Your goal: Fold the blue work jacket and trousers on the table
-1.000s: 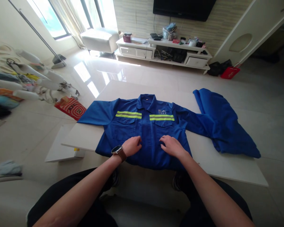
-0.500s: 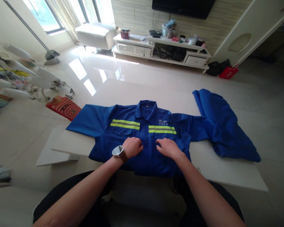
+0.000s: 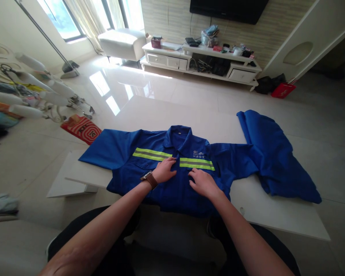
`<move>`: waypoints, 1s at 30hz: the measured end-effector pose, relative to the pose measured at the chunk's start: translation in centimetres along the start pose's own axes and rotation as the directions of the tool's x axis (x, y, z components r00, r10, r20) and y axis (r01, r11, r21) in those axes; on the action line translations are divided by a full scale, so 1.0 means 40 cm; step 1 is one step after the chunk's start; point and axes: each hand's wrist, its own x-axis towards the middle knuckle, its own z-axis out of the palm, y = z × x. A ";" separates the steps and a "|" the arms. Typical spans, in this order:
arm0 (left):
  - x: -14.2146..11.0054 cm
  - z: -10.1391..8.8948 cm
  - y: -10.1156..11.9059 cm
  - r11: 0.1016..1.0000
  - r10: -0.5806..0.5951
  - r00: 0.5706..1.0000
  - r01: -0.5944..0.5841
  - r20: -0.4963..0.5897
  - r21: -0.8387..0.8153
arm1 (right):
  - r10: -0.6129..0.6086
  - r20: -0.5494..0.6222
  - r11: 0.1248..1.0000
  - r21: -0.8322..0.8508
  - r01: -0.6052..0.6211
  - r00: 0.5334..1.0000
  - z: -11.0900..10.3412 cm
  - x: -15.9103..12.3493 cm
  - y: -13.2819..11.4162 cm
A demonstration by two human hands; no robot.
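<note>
A blue work jacket [image 3: 149,180] with yellow-green reflective stripes and a white chest logo lies front up, collar away from me, on a low white table [image 3: 276,214]. My left hand [image 3: 164,170], with a watch [image 3: 149,179] on its wrist, rests on the jacket's front by the inner end of one stripe, fingers apart. On the other side of the front opening, my right hand [image 3: 203,182] lies just below the other stripe, fingers loosely spread and slightly bent. Neither hand grips the cloth. One sleeve stretches left; the other runs to a folded blue cloth bundle [image 3: 278,161].
A red paper bag [image 3: 82,129] stands beyond the table's left corner, near a rack [image 3: 54,92] with white rollers. Across the tiled floor are a white TV cabinet [image 3: 166,61], a white stool [image 3: 122,44] and a red bag [image 3: 284,90].
My left hand has moved up the jacket to the stripe and its fingers have spread. My right hand has opened a little. The view has shifted slightly.
</note>
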 end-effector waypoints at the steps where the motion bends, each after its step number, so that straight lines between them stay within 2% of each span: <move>1: -0.004 0.006 0.006 0.999 0.028 1.000 -0.028 0.007 0.015 | -0.004 -0.002 1.000 0.004 0.004 1.000 0.001 0.000 0.002; 4: -0.010 0.014 0.017 0.996 0.049 0.999 -0.048 -0.003 0.076 | -0.008 0.011 1.000 0.012 0.008 1.000 0.001 0.000 0.004; 9: 0.014 -0.002 -0.007 0.997 -0.022 0.990 0.033 -0.137 0.074 | -0.004 0.029 1.000 0.023 0.004 1.000 0.001 -0.001 0.005; 17: 0.030 0.003 -0.023 0.981 -0.106 0.993 0.112 -0.041 0.158 | -0.025 -0.014 0.998 0.049 0.025 1.000 0.004 -0.003 0.004; 21: 0.033 0.006 -0.018 0.970 -0.125 0.992 0.129 -0.032 0.206 | -0.034 -0.065 0.997 0.071 0.039 0.997 0.006 -0.002 0.004; 30: 0.044 0.012 -0.023 0.958 -0.151 0.988 0.150 -0.016 0.245 | -0.048 -0.049 0.996 0.077 0.052 0.998 0.011 -0.003 0.010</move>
